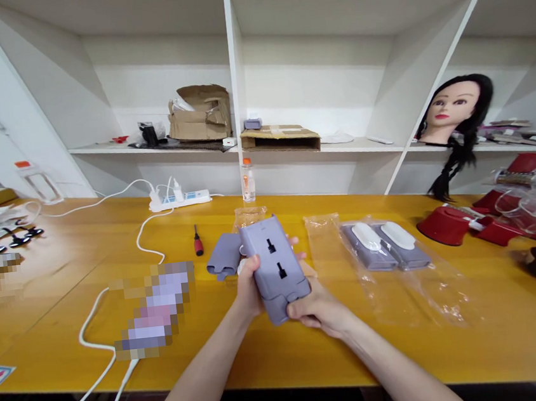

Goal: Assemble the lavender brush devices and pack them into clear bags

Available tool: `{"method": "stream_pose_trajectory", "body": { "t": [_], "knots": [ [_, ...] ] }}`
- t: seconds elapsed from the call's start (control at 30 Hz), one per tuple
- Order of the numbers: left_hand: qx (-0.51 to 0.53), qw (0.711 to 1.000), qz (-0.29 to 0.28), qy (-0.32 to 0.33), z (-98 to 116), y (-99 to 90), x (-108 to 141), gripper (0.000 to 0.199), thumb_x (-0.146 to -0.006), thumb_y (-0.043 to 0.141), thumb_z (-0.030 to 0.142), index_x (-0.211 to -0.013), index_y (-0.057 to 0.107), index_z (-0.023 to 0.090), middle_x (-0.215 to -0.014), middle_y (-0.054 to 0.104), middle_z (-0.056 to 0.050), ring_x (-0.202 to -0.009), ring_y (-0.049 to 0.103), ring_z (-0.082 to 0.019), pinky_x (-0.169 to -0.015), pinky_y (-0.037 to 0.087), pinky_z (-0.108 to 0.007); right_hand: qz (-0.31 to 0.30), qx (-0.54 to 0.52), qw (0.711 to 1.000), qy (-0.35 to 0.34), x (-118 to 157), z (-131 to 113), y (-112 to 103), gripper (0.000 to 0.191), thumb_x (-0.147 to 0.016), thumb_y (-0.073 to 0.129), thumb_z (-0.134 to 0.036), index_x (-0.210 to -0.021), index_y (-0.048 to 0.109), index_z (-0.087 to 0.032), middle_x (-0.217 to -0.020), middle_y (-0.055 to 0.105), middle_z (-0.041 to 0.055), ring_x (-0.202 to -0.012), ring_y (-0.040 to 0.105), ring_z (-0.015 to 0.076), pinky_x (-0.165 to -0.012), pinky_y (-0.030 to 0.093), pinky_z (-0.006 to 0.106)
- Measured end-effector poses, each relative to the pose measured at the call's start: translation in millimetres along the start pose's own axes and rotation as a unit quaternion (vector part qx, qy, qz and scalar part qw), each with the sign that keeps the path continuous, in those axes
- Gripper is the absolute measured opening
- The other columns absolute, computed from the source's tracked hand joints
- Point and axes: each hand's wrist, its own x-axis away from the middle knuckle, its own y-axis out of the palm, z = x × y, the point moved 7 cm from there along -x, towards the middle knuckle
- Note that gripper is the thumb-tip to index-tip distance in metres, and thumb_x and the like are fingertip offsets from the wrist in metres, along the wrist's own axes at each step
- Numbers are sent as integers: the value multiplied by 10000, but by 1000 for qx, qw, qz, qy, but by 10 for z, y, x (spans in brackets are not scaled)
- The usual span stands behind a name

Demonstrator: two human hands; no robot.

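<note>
A purple-grey plastic housing [275, 257] with two black keyhole-like slots is held above the table, tilted, its slotted face towards me. My left hand [248, 287] is closed around its left edge, thumb on the face. My right hand [318, 308] grips the lower right corner, where a seam crosses the housing; some of its fingers are hidden. Just behind, on the table, lies another purple-grey part [224, 255], partly covered by the housing. A red-handled screwdriver [198, 243] rests to the left of that part.
Two purple-grey units with white tops [366, 238] lie on clear plastic bags [393, 299] at the right. Further right are red parts [447, 225]. A pixelated phone-like item [158, 311] with white cables lies left. A power strip [184, 200] and bottle [247, 182] stand behind.
</note>
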Motion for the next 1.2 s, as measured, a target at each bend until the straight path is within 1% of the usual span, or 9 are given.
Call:
{"method": "stream_pose_trajectory", "body": {
  "t": [0.1,0.17,0.23,0.27,0.4,0.6,0.77,1.0,1.2],
  "knots": [
    [-70,988,130,47,70,-151,-17,574,-700,638,397,-1222,464,234,-1095,612,-73,-927,615,-225,-722,497,-321,152,227,961,-49,20,-175,-252,381,-515,766,-335,-792,562,-173,-640,566,-1,-492,457,98,-427,304,218],
    [-86,979,167,76,69,-153,-21,672,-689,684,313,-1283,369,317,-1132,591,-37,-947,613,-191,-737,496,-293,270,407,870,-65,108,-298,-321,362,-576,741,-330,-850,567,-170,-704,607,56,-605,550,180,-514,362,272],
    [-90,975,180,90,37,-130,-26,744,-649,725,249,-1286,349,332,-1119,597,-27,-969,611,-187,-779,490,-293,302,520,796,-70,174,-349,-225,364,-657,688,-334,-953,549,-173,-814,630,105,-674,596,236,-568,386,314],
    [-92,973,188,96,28,-128,-23,725,-637,733,231,-1265,380,307,-1090,611,-32,-970,613,-193,-799,486,-299,291,545,782,-79,190,-357,-148,406,-671,678,-339,-1013,526,-184,-897,627,118,-713,610,253,-590,398,327],
    [-71,977,182,91,18,-149,-3,500,-666,691,264,-1124,512,177,-972,659,-71,-928,631,-238,-806,492,-359,234,504,823,-116,196,-434,23,682,-548,755,-424,-1121,447,-220,-1093,549,94,-942,573,283,-722,439,370],
    [-87,974,160,137,116,-158,61,463,-654,648,218,-1103,538,179,-886,692,-43,-943,633,-243,-861,467,-370,147,397,901,-93,14,-402,43,739,-496,778,-418,-1135,471,-208,-986,582,55,-941,554,241,-722,445,345],
    [-91,972,137,170,177,-115,85,466,-649,632,226,-1104,550,171,-811,697,-45,-902,645,-267,-798,491,-383,202,408,879,-140,88,-411,119,674,-527,757,-419,-1099,475,-199,-1029,575,67,-965,544,242,-778,429,360],
    [-130,966,125,184,238,-119,88,523,-617,672,208,-1124,550,169,-822,694,-57,-859,650,-257,-798,489,-380,171,418,880,-146,121,-447,127,645,-546,744,-427,-1095,494,-199,-1005,577,58,-958,532,237,-766,433,357],
    [-83,968,132,196,239,-116,80,520,-625,634,234,-1134,534,189,-826,693,-49,-881,647,-273,-783,499,-397,176,383,878,-226,78,-499,169,717,-565,738,-326,-1194,415,-213,-1125,542,67,-1010,521,223,-833,425,349]
  ]
}}
